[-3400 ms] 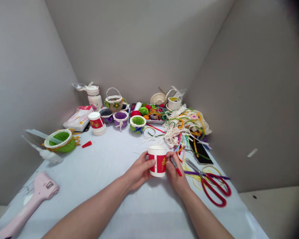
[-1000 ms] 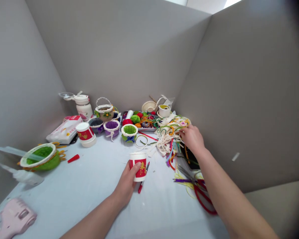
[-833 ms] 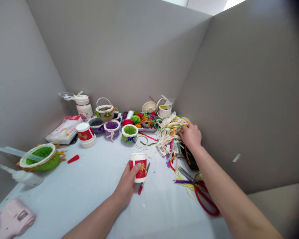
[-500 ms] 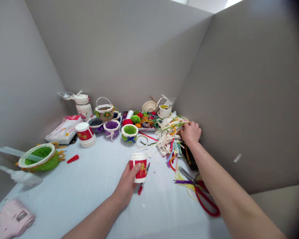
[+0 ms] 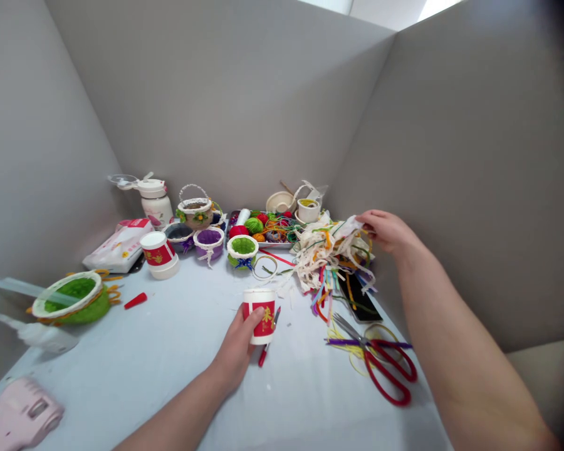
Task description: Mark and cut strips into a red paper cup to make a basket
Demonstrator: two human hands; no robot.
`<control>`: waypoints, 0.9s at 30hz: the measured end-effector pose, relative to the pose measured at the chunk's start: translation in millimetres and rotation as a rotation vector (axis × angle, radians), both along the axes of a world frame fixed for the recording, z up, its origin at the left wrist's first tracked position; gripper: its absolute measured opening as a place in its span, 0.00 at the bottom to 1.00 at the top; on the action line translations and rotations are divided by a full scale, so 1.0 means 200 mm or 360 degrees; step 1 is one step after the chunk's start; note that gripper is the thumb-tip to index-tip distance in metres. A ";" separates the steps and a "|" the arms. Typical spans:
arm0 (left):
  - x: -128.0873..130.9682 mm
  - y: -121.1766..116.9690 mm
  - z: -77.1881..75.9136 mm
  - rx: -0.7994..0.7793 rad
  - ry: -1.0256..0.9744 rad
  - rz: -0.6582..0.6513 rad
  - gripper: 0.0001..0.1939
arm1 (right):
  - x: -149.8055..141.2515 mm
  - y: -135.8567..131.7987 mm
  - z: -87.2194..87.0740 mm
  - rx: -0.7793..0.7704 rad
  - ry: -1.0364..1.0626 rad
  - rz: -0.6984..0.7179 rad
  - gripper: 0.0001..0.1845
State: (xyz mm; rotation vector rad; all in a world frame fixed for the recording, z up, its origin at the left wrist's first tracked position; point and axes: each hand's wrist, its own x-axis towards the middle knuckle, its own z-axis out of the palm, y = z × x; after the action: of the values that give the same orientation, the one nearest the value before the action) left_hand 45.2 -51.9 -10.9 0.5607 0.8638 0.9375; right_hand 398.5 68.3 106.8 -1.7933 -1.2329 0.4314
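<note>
In the head view my left hand (image 5: 237,341) is wrapped round a red-and-white paper cup (image 5: 259,319), which stands upright with its white end up. Right beside the cup lies a red marker (image 5: 264,355), partly hidden behind it. My right hand (image 5: 388,230) is at the far right, its fingertips pinched on a thin white scrap (image 5: 350,227) at the top of a tangled heap of yarn and cord (image 5: 316,250). Whether the scrap is paper or cloth I cannot tell.
Red-handled scissors (image 5: 388,369) and a black phone (image 5: 369,307) lie at the right. Small yarn baskets (image 5: 242,248), a tray of yarn balls (image 5: 254,227) and another paper cup (image 5: 158,250) stand behind. A pink glue gun (image 5: 26,407) is at the left.
The marker has gone from my right hand to the table. My right hand has reached to the yarn heap and now lifts the white scrap up and rightward. My left hand keeps the cup.
</note>
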 end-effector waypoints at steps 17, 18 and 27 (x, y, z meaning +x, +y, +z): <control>0.00 0.00 -0.01 -0.0010 -0.0020 0.0013 0.27 | 0.04 0.01 0.01 -0.0181 -0.0053 0.0306 0.13; 0.00 0.00 0.00 -0.0007 -0.0016 0.0014 0.27 | 0.04 0.01 -0.03 -0.0165 -0.0115 0.0234 0.13; -0.01 0.00 -0.03 0.0003 -0.0037 -0.0001 0.29 | 0.00 -0.01 -0.28 -0.0042 -0.0563 0.0028 0.07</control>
State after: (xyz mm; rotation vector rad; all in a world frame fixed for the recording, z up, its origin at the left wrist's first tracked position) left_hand 43.8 -51.7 -16.6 0.5507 0.8419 0.9427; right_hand 397.7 65.9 51.5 -1.9377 -1.4895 0.1419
